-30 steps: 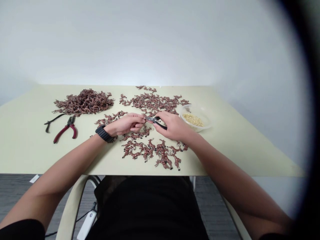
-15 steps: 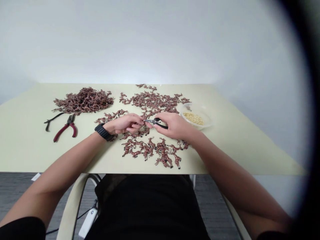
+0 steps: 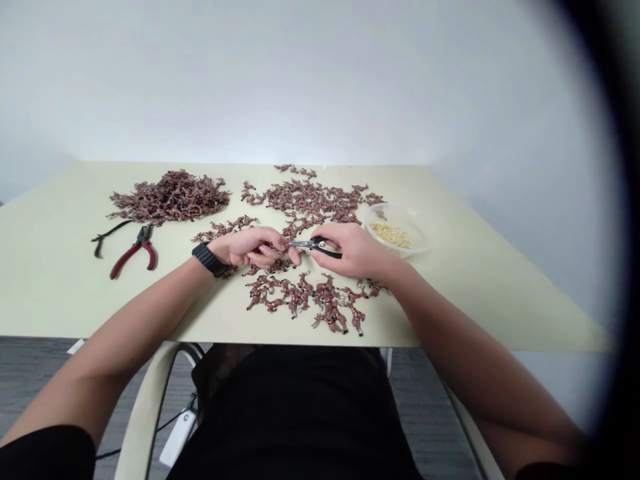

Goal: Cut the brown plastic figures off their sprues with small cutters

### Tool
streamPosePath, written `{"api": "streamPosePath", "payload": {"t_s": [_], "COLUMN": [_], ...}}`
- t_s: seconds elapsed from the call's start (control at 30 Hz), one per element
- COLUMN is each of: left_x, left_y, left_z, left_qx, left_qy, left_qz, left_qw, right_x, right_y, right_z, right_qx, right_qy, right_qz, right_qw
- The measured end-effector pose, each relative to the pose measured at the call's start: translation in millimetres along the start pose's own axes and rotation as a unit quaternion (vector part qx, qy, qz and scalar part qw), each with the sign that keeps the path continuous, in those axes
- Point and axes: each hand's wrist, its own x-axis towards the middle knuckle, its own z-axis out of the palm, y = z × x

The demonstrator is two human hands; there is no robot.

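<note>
Below a pale wall (image 3: 280, 80), a light yellow-green worktop (image 3: 500, 267) is filling the middle of the view, and a person in black is sitting at its near edge. On the far left, a heap (image 3: 173, 197) of brown animal figures is rising off the surface. Centre: a looser spread (image 3: 315, 199) of like figures is covering the area beyond the hands, and a nearer group (image 3: 327, 303) is lying between the forearms. Right of centre, a clear bowl (image 3: 424, 241) is standing just beyond the right wrist, holding small gold pieces (image 3: 393, 235). The right hand (image 3: 353, 250) is gripping black-handled pliers (image 3: 316, 243), tips pointing left above the figures. The left hand (image 3: 257, 247), a black watch (image 3: 210, 259) at its wrist, is pinching its fingers together at those tips; whatever they are holding is too small to tell. Left of the left forearm, red-handled pliers (image 3: 144, 237) are resting with handles spread, and a thin, dark, bent item (image 3: 99, 247) is lying just beside them.
</note>
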Motion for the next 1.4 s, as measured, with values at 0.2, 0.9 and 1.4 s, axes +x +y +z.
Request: {"api": "streamPosePath", "payload": {"t_s": [0.2, 0.9, 1.4], "left_x": [1, 5, 2], "left_y": [-2, -9, -5], "left_z": [-4.4, -8.1, -1.9], "left_qx": [-0.012, 0.016, -0.009], "left_qy": [-0.024, -0.088, -0.037], "left_qz": [-0.024, -0.006, 0.025], "left_qw": [0.999, 0.996, 0.999], "right_x": [-1, -1, -2], "right_y": [-4, -3, -4], "right_z": [1, 0, 4], "right_qx": [0.011, 0.039, 0.009], "right_qy": [-0.013, -0.041, -0.019], "right_qz": [-0.008, -0.011, 0.01], "right_qw": [1.0, 0.998, 1.0]}}
